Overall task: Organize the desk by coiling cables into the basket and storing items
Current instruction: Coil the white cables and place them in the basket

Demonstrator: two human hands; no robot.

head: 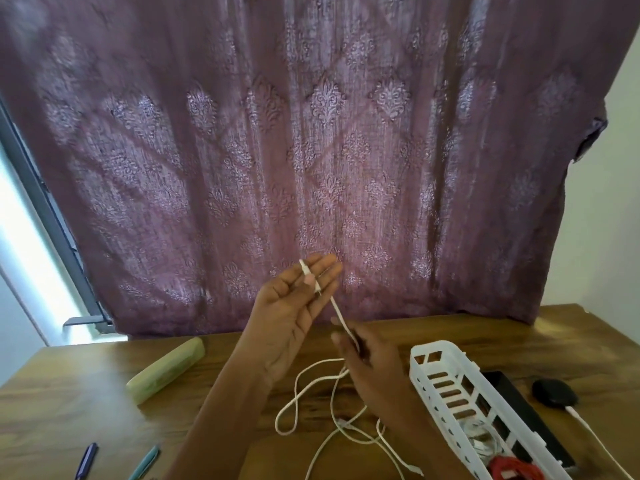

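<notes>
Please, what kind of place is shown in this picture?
Probably a desk in a home, beside a window. A wooden desk stands against a purple patterned curtain with a window frame at its left edge, and on it are pens, a white cable and a white basket.

The curtain [311, 133] at the far side is dusky purple with rows of pale silvery damask motifs, and the desk [69, 393] is brown with a darker wood grain. The cable [335, 306] and the slotted basket [426, 382] on the right are white, with a red coil [509, 469] at the basket's near end. On the left lie a pale yellow-green case [166, 368], a purple pen [86, 460] and a teal pen [147, 460].
</notes>
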